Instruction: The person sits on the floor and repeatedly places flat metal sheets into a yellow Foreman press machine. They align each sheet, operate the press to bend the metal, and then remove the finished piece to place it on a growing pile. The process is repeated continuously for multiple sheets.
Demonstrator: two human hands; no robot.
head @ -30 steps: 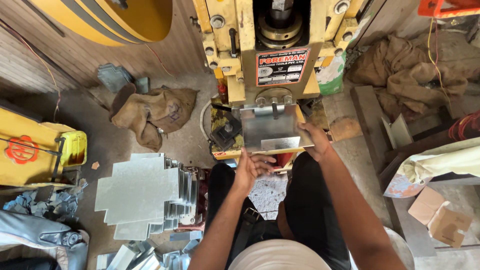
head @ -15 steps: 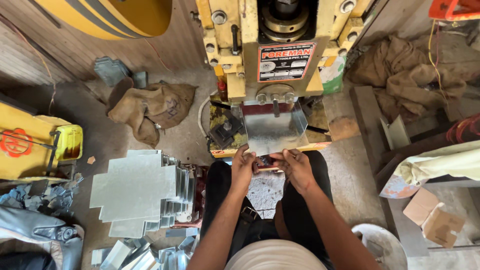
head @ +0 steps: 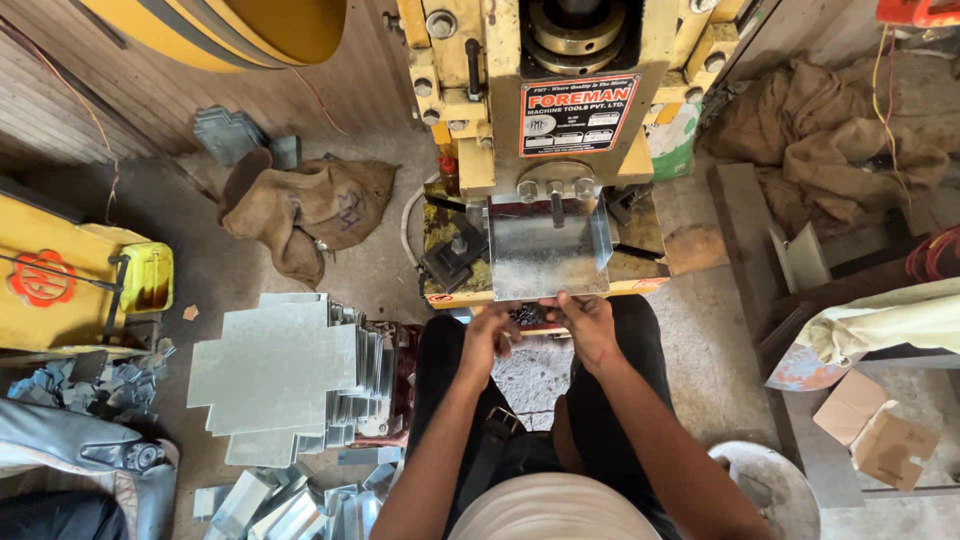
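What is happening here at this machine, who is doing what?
A seated person faces a yellow press machine. A metal sheet with bent-up sides lies on the press bed under the tool. The left hand and right hand are at the sheet's near edge; whether they grip it is unclear. A stack of flat cut sheets sits on the floor to the person's left.

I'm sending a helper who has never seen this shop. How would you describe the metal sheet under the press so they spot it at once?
Find the big yellow press machine at the top middle. At its base, just beyond the right hand and left hand, lies the metal sheet. Unlike the flat cross-shaped blanks in the stack of sheets on the floor to the left, it sits alone and has upturned side edges.
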